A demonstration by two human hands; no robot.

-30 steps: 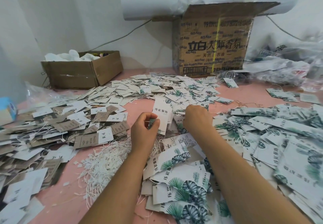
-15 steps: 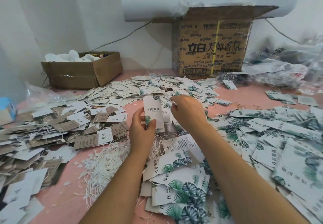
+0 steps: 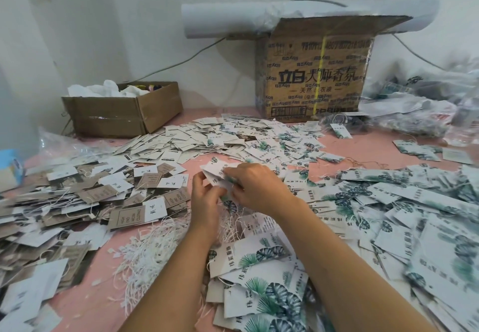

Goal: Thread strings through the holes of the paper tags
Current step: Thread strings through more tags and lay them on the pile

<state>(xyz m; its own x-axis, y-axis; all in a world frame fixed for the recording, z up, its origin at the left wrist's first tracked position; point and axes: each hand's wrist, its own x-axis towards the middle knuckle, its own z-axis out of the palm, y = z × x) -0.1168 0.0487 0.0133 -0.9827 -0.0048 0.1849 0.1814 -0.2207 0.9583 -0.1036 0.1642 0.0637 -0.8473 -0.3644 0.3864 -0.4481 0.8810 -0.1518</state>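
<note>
Looking down on a pink table (image 3: 85,305) littered with tags.

Just above centre: a white leaf-print paper tag (image 3: 215,172), tilted and pinched from both sides. At its 7 o'clock, the left hand (image 3: 204,199), thumb and curled fingers closed on the tag's near-left edge. At its 3 o'clock, the right hand (image 3: 255,185), knuckles up, fingers bent and clamped on the tag's right side, fingertips hidden underneath. No telling of any string between the fingers.

Toward 7 o'clock, beside the left forearm: a tangled heap of white strings (image 3: 153,246) lying on the table.

From 2 to 5 o'clock: a deep spread of leaf-print tags (image 3: 414,215). At 9 o'clock: brown-and-white tags (image 3: 88,197), several with strings attached. At 12 o'clock, beyond the hands: a loose drift of smaller tags (image 3: 181,142).

Against the wall at 11 o'clock, a low open cardboard box (image 3: 121,119). At 1 o'clock, a tall printed carton (image 3: 313,78), with a white paper roll (image 3: 220,21) behind its flaps. At 2 o'clock, crumpled clear plastic bags (image 3: 414,109).
</note>
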